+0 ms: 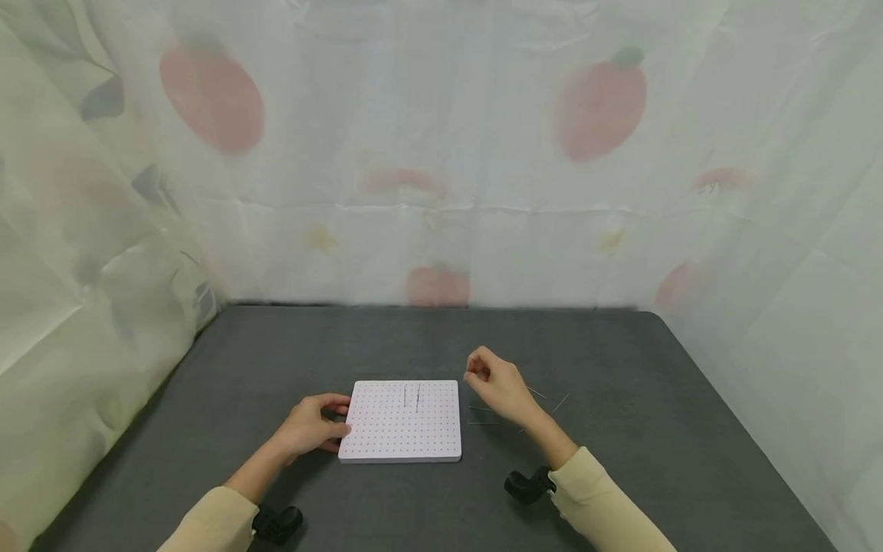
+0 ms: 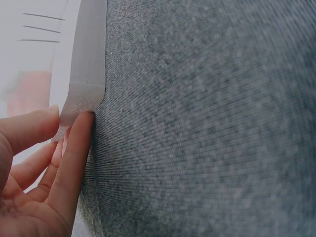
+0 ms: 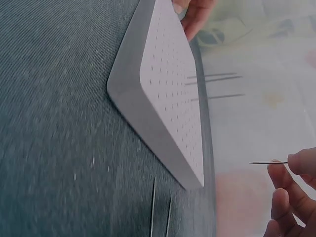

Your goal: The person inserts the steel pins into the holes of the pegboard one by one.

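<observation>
A white board (image 1: pixel 403 429) with rows of small holes lies on the dark table. My left hand (image 1: pixel 313 425) holds its left edge, the thumb on the edge of the top face and fingers against the side wall, as the left wrist view shows. Three thin metal needles (image 3: pixel 219 96) stand upright in the far part of the board. Beyond the board's right side, raised over the table, my right hand (image 1: pixel 502 383) pinches a needle (image 3: pixel 261 163) between thumb and index finger. Its pointed end sticks out past the fingertips, apart from the board.
Several loose needles (image 1: pixel 483 423) lie on the dark cloth-like tabletop (image 1: pixel 586 345) right of the board, some under the right forearm. Pale curtains (image 1: pixel 441 153) with fruit prints hang behind and along both sides. Each wrist carries a black device (image 1: pixel 527 486).
</observation>
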The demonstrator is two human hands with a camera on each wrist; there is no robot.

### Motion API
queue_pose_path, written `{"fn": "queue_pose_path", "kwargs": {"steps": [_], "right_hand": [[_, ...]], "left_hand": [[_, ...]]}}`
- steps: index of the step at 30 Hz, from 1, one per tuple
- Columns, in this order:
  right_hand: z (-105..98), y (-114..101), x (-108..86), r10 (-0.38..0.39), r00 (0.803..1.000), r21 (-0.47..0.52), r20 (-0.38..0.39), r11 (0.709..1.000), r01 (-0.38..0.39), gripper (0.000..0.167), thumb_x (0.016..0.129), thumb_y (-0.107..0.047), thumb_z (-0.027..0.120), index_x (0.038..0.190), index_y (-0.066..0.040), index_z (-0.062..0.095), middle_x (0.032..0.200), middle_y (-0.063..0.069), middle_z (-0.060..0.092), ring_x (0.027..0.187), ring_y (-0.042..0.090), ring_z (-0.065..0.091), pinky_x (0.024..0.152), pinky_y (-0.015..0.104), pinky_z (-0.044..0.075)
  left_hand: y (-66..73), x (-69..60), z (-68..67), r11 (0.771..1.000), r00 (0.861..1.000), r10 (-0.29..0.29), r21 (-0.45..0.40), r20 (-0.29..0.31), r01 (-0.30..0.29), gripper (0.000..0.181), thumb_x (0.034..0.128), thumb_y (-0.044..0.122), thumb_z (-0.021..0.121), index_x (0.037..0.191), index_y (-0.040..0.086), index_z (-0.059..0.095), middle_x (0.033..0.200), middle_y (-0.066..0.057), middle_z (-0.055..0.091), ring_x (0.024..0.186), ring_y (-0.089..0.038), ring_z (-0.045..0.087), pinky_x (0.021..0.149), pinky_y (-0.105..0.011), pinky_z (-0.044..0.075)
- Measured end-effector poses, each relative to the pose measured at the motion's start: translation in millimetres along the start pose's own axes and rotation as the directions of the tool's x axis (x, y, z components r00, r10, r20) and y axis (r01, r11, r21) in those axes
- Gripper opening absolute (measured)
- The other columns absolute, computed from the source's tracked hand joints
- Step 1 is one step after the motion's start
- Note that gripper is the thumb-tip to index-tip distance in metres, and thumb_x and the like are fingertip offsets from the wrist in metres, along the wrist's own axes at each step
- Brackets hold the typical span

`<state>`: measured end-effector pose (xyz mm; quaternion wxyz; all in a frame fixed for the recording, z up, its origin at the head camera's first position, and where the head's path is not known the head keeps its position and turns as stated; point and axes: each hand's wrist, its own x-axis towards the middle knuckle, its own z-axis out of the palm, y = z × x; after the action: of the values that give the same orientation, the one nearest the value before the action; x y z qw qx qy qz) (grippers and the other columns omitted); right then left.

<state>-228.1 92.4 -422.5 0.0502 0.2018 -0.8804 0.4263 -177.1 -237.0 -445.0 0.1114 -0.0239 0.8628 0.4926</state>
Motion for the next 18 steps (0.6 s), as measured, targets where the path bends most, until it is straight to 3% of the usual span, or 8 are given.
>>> {"fn": "queue_pose_path", "kwargs": {"steps": [12, 18], "right_hand": [[25.5, -9.5, 0.5, -0.023, 1.000, 0.021, 0.000, 1.000, 0.023, 0.008, 0.091, -0.010, 0.066, 0.092, -0.015, 0.061, 0.082, -0.001, 0.066, 0.069, 0.005, 0.048, 0.059, 0.016, 0.038], [36.8, -9.7, 2.7, -0.071, 0.997, -0.001, -0.021, 0.997, 0.071, 0.007, 0.089, -0.007, 0.066, 0.090, -0.012, 0.062, 0.081, 0.001, 0.067, 0.067, 0.004, 0.048, 0.059, 0.015, 0.038]], "left_hand": [[-2.1, 0.4, 0.3, 1.000, 1.000, -0.006, -0.006, -0.002, 0.006, 0.057, 0.0816, -0.003, 0.072, 0.134, -0.009, 0.051, 0.118, -0.024, 0.059, 0.078, -0.017, 0.068, 0.063, -0.037, 0.063], [-2.6, 0.3, 0.6, 1.000, 1.000, 0.000, -0.008, 0.001, 0.000, 0.057, 0.0816, -0.003, 0.072, 0.134, -0.010, 0.051, 0.118, -0.024, 0.059, 0.078, -0.018, 0.068, 0.063, -0.038, 0.064]]}}
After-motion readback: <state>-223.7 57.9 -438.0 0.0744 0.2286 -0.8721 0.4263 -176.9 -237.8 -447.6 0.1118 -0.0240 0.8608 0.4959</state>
